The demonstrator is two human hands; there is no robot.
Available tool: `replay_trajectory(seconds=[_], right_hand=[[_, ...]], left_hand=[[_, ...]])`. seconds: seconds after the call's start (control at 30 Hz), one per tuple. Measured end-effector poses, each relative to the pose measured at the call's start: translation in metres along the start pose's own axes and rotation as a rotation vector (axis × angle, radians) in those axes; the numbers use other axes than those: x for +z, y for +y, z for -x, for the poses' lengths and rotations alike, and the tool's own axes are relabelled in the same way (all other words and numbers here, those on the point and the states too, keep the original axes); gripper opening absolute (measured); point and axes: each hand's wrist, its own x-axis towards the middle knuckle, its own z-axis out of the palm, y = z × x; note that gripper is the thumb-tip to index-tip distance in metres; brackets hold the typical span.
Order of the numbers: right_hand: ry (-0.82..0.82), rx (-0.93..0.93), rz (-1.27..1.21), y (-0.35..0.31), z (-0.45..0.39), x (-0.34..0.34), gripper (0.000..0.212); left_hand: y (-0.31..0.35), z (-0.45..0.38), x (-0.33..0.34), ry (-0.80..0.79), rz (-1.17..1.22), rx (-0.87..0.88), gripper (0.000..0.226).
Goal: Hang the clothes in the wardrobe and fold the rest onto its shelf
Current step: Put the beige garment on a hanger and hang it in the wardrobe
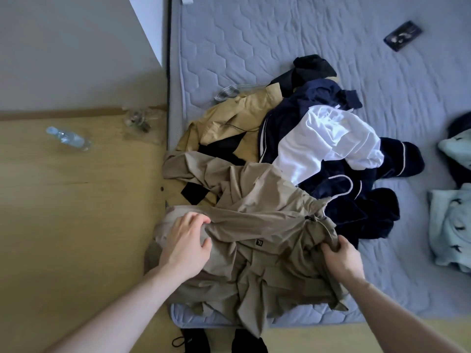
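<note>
Nearest the camera, the khaki jacket (254, 250) lay crumpled over the near corner of the mattress (254, 47), its thin, smooth cloth creased into sharp folds, a small dark logo patch near the middle and a black cord stopper by its hem. Part of it spilled over the mattress's rounded edge toward the floor. The left hand (186, 243) grasped a bunched fold at the jacket's left side, fingers curled into the fabric. The right hand (341, 256) clutched a gathered wad of the same cloth at the right side.

Just beyond, touching the jacket, the rest of the pile sat on the mattress: a mustard-yellow garment (229, 123) with black panels, a plush navy garment (356, 200) with pale piping and a white drawcord, a glossy white garment (328, 146) lying on it, and a black piece (311, 67) farthest back. The mattress was grey-blue, quilted in a hexagon stitch, with bare quilting open behind and right of the pile.

At the right edge lay a pale mint printed cloth (448, 225). A dark flat phone-like object (402, 35) lay far back. On the wooden floor (76, 225) to the left, a clear plastic bottle (68, 138) lay on its side, well apart from the bed.
</note>
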Motion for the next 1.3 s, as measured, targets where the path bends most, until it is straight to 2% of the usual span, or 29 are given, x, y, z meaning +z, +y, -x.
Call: replay_trajectory(seconds=[0.07,0.17,0.47,0.57,0.7,0.77,0.83,0.9,0.97,1.0,1.13,1.23,1.3], right_hand=[[0.103,-0.113,-0.116,-0.012,0.032,-0.008,0.022],[0.146,-0.236,-0.155,-0.034,0.079,-0.031,0.023],[0.031,-0.633,-0.200,-0.124,0.213,-0.137,0.029],[-0.023,-0.788,-0.253,-0.161,0.258,-0.165,0.032],[-0.196,-0.992,-0.211,-0.213,0.317,-0.192,0.030],[-0.272,-1.111,-0.179,-0.247,0.344,-0.204,0.039],[-0.315,-1.217,-0.126,-0.282,0.371,-0.214,0.040],[-0.351,-1.293,-0.097,-0.312,0.396,-0.220,0.034],[-0.375,-1.341,-0.078,-0.341,0.420,-0.224,0.034],[-0.390,-1.361,-0.071,-0.352,0.430,-0.226,0.034],[-0.451,-1.442,0.033,-0.411,0.487,-0.211,0.036],[-0.493,-1.473,0.099,-0.453,0.532,-0.187,0.033],[-0.512,-1.501,0.132,-0.478,0.561,-0.164,0.022]], left_hand=[[0.013,0.013,-0.008,-0.007,0.039,0.006,0.033],[0.037,0.044,-0.030,-0.007,0.088,0.032,0.030],[0.102,0.151,-0.162,0.097,0.220,-0.021,0.040],[0.115,0.179,-0.218,0.200,0.258,-0.046,0.049],[0.121,0.214,-0.301,0.517,0.216,-0.016,0.067],[0.114,0.232,-0.340,0.638,0.115,-0.006,0.075],[0.100,0.251,-0.376,0.670,0.007,-0.021,0.072],[0.080,0.275,-0.406,0.639,-0.059,-0.051,0.046],[0.059,0.300,-0.435,0.616,-0.026,-0.085,0.016],[0.051,0.310,-0.447,0.597,0.023,-0.094,0.010],[0.005,0.371,-0.493,0.704,0.230,-0.173,0.012],[-0.030,0.416,-0.525,0.825,0.264,-0.236,0.017],[-0.057,0.446,-0.548,0.897,0.239,-0.280,0.020]])
